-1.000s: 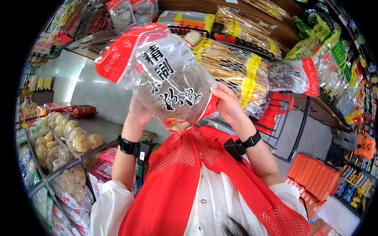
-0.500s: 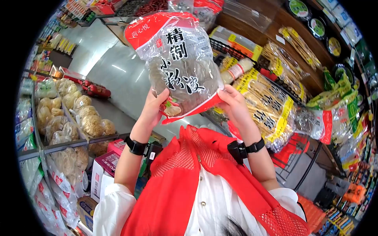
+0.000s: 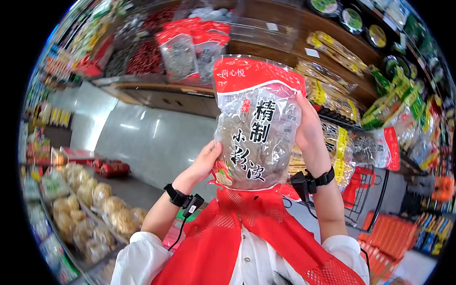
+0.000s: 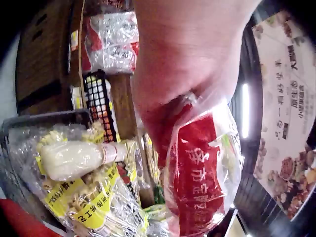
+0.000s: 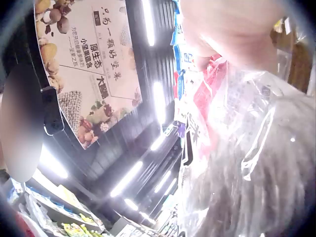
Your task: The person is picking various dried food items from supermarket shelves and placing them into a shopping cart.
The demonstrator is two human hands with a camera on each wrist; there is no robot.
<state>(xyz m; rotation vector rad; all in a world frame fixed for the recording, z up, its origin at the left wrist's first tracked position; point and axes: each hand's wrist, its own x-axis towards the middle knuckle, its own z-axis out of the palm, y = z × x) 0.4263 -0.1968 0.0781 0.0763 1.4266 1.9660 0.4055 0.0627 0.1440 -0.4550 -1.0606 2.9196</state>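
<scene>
A clear bag with a red top band and black lettering (image 3: 259,128) is held upright in front of the chest in the head view. The left hand (image 3: 207,159) grips its lower left edge, and the right hand (image 3: 308,124) grips its upper right edge. In the left wrist view the left hand (image 4: 190,59) holds the bag's red printed corner (image 4: 197,173). Greyish contents show through the plastic (image 5: 256,173) in the right wrist view, below the right hand (image 5: 237,29). Fingers behind the bag are hidden.
Similar red-topped bags (image 3: 178,52) stand on the shelf beyond. Packs of yellow sticks (image 3: 332,52) lie at the right, near a wire cart (image 3: 365,190). Bagged round goods (image 3: 102,194) fill a divided bin at the left. Orange-red boxes (image 3: 392,232) sit lower right.
The bag has turned more upright and moved right and lower in the head view. The right hand has shifted from its lower right corner to the upper right edge; the left hand stays low.
</scene>
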